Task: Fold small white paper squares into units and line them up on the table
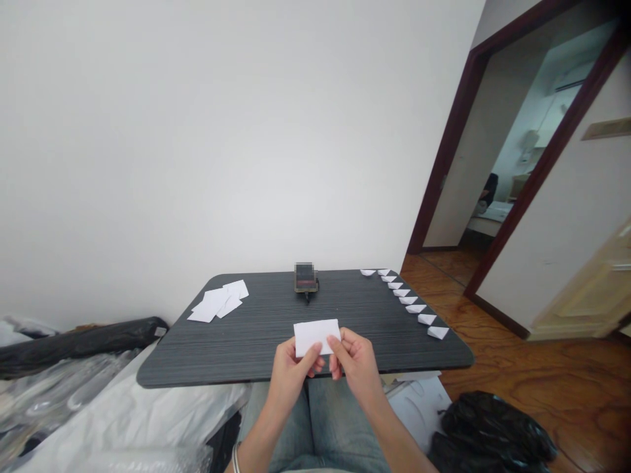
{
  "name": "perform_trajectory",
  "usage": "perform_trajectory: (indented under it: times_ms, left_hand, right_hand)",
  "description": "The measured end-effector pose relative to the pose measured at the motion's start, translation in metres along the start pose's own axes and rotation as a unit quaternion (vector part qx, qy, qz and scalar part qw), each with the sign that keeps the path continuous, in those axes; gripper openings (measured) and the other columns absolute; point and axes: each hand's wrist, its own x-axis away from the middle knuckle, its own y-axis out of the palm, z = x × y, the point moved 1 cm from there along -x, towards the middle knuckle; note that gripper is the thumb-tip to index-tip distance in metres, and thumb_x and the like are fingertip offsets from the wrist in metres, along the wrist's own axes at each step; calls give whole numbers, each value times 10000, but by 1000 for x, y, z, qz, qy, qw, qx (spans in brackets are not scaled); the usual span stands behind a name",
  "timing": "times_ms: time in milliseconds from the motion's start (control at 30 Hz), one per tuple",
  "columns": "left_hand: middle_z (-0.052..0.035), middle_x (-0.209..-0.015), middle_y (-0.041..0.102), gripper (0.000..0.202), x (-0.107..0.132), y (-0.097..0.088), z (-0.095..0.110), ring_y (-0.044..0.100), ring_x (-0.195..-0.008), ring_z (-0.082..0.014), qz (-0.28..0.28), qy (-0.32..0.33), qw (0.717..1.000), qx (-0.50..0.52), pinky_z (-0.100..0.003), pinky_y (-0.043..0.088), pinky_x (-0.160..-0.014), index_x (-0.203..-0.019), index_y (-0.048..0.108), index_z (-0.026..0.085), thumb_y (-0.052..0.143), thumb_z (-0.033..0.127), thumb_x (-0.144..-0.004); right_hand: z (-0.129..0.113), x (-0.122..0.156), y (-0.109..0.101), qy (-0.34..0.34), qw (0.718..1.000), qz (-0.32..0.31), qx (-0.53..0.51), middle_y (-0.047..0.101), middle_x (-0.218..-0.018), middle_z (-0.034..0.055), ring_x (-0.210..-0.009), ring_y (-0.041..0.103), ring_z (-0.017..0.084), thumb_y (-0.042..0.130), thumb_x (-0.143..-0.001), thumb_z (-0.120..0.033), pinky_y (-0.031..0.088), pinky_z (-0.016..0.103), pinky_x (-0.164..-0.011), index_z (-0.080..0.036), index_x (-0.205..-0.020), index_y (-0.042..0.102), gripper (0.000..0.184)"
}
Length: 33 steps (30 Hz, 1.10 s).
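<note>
A sheet of paper [316,336] is held between the left hand [290,374] and the right hand [355,361], above the near edge of the desk [256,335]. On the desk, loose paper sheets [215,302] lie at the left, a blurred device [305,277] stands at the back edge, and a row of folded paper pieces [407,295] runs along the right edge. Plastic sheeting [123,407] lies left of the desk; a plastic bag [488,433] lies to its right on the floor [542,368].

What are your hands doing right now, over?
Left hand, right hand gripping white paper. Table ahead. Folded papers lined up along its right side.
</note>
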Motion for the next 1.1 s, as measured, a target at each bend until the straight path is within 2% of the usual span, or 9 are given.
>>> perform_trajectory:
  times_ms: [433,533,700,833,933,1100]
  left_hand:
    - [-16,-486,624,292,2,-1,1,529,-405,-107,2,19,1000,-4,-194,406,-405,-661,629,101,712,380,-643]
    - [-31,-544,653,248,1,-4,1,573,-470,-133,0,61,998,-30,-203,438,-438,-702,668,103,698,347,-671]
    - [-29,-576,665,182,1,-10,3,620,-572,-179,19,130,988,-85,-217,469,-485,-655,704,129,690,309,-680]
    - [-39,-592,682,194,2,-8,6,605,-539,-167,16,108,992,-65,-217,458,-474,-714,712,116,698,304,-670]
    - [-23,-540,652,206,3,-4,7,563,-478,-133,10,77,997,-26,-201,433,-446,-700,693,104,703,306,-662]
    - [-4,-514,617,210,3,-1,3,528,-461,-112,6,68,997,-18,-191,413,-441,-664,667,104,709,309,-652]
  right_hand:
    - [-3,3,1,-23,1000,10,3,496,-394,-57,-322,418,68,589,-763,-496,335,175,-344,-175,-589,481,380]
    - [-5,4,0,-40,999,18,6,514,-418,-48,-350,450,76,594,-765,-479,374,182,-372,-175,-582,493,369]
    - [-7,5,-1,-61,998,0,-8,560,-462,-30,-395,506,89,609,-768,-432,420,194,-417,-170,-596,536,322]
    - [-8,6,-1,-49,998,-4,-26,567,-459,-27,-383,503,80,619,-765,-420,414,181,-403,-166,-583,525,326]
    - [-6,7,-1,-18,1000,-16,-21,561,-461,-26,-368,485,76,625,-756,-434,399,176,-382,-156,-608,552,323]
    - [-2,8,-3,14,999,-41,9,541,-449,-29,-364,473,78,617,-756,-450,391,178,-377,-139,-644,589,332]
